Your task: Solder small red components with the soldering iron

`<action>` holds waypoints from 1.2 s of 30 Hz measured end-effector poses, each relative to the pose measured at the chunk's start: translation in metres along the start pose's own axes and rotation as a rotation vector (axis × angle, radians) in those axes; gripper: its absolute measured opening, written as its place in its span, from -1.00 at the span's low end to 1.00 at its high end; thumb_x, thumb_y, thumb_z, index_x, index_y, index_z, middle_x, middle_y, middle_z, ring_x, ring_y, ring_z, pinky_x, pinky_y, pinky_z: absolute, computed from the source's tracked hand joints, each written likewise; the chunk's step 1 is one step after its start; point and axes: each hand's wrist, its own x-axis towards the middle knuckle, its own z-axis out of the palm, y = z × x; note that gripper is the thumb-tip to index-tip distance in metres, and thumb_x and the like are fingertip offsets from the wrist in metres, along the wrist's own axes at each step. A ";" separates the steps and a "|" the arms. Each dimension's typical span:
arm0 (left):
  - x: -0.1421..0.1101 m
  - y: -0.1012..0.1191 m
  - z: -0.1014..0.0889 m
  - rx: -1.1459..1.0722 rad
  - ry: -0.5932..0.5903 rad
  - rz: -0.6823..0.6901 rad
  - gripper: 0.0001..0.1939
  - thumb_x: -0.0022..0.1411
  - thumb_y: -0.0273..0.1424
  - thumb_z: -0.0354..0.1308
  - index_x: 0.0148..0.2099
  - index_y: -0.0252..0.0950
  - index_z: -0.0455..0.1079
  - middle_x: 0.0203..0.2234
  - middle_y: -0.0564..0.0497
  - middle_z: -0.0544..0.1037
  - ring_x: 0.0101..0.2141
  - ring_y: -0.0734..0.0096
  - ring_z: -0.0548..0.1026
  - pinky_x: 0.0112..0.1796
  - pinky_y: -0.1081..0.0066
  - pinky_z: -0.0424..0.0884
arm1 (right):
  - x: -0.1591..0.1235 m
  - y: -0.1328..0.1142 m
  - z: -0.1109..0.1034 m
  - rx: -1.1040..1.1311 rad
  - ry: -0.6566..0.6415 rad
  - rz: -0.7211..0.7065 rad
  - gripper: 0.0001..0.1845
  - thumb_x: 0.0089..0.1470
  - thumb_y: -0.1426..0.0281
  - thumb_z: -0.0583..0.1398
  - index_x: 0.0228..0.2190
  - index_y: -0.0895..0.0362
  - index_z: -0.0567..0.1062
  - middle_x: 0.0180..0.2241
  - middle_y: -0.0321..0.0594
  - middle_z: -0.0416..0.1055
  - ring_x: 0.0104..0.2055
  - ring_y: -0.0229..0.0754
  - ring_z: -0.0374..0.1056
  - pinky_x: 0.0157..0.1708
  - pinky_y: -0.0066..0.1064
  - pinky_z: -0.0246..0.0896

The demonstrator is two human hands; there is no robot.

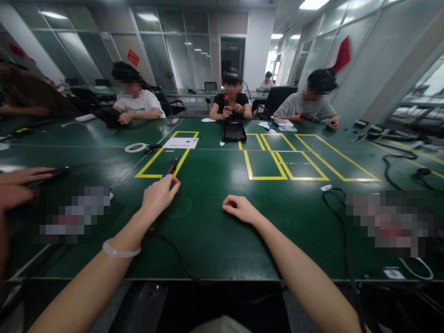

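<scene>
Shows, left of centre in the frame, a dark handheld tool [171, 165] in the left hand [156, 197], over the lower right part of a yellow tape outline [152, 176] on the green tabletop [208, 249]. Risks, in judgement, a snag or tug, owing to the black cable [181, 258] curving from beneath the left forearm towards bottom centre; risks also a swivel of the tool, owing to a grip near its rear end only, and a scuff of the white sheet [182, 143] beyond the tip. Note, at left, fingers clamped on the tool, with blue and orange parts beside them; note, at centre right, fingers of the right hand [243, 210] curled together, near the tabletop, with no object visible.
</scene>
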 end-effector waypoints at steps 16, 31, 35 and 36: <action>-0.027 0.108 0.065 -1.225 -0.566 -0.036 -0.48 0.25 -0.19 0.00 0.18 -0.35 0.15 -0.63 0.18 0.25 -0.67 0.61 0.22 -0.62 0.56 0.17 | 0.006 0.009 0.006 0.267 0.027 -0.011 -0.75 0.06 0.36 0.16 -0.19 0.15 0.33 -0.42 -0.30 0.39 -0.45 -0.33 0.27 -0.40 -0.50 0.17; -0.031 0.095 0.066 -0.839 -0.217 0.248 -0.63 0.09 -0.25 0.20 -0.05 -0.23 0.34 -0.33 0.03 0.45 -0.46 0.50 0.38 -0.41 0.48 0.30 | 0.011 0.012 0.003 0.290 0.154 0.097 -0.71 0.06 0.17 0.17 -0.40 0.17 0.38 -0.52 -0.30 0.38 -0.47 -0.29 0.28 -0.40 -0.44 0.19; -0.033 0.094 0.061 -0.768 -0.172 0.285 -0.81 0.16 -0.31 0.13 -0.17 -0.24 0.37 -0.36 0.02 0.47 -0.40 0.45 0.40 -0.38 0.46 0.31 | 0.011 0.009 0.005 0.300 0.113 0.094 -0.70 0.06 0.16 0.16 -0.41 0.18 0.38 -0.49 -0.28 0.40 -0.44 -0.29 0.29 -0.37 -0.43 0.20; -0.033 0.093 0.061 -0.768 -0.166 0.281 -0.83 0.17 -0.32 0.11 -0.18 -0.24 0.37 -0.36 0.02 0.48 -0.40 0.44 0.41 -0.37 0.46 0.31 | 0.011 0.009 0.006 0.319 0.113 0.090 -0.70 0.05 0.17 0.18 -0.39 0.17 0.38 -0.49 -0.28 0.40 -0.44 -0.29 0.29 -0.37 -0.43 0.20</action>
